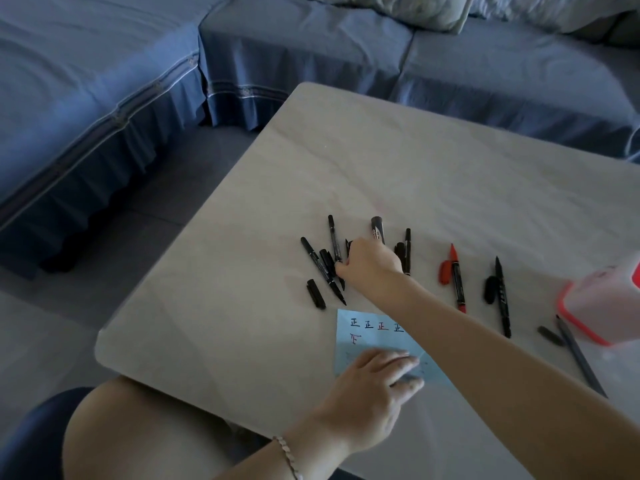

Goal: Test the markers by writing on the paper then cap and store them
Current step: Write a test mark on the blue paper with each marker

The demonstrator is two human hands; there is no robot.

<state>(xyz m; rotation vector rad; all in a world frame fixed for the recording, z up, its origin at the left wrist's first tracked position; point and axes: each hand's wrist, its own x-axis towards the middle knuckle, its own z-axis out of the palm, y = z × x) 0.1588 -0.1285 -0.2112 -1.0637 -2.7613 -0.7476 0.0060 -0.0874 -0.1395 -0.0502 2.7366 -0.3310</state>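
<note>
A light blue paper (pixel 367 336) with red and black test marks lies near the table's front edge. My left hand (pixel 374 389) presses flat on its lower part. My right hand (pixel 372 263) reaches into a pile of black markers (pixel 333 239), fingers curled around one whose dark tip shows above my knuckles. A thick black marker (pixel 378 230) lies just behind that hand. A loose black cap (pixel 316 294) sits left of the paper. Right of the pile lie an uncapped red marker (pixel 458 282) beside its red cap (pixel 443 271) and an uncapped black marker (pixel 502 299) beside its cap (pixel 490 289).
A clear box with a red rim (pixel 602 306) stands at the right edge of the pale table (pixel 242 271). A grey pen (pixel 578 355) and a small dark cap (pixel 551 336) lie in front of it. A blue sofa (pixel 104 98) wraps around the back and left.
</note>
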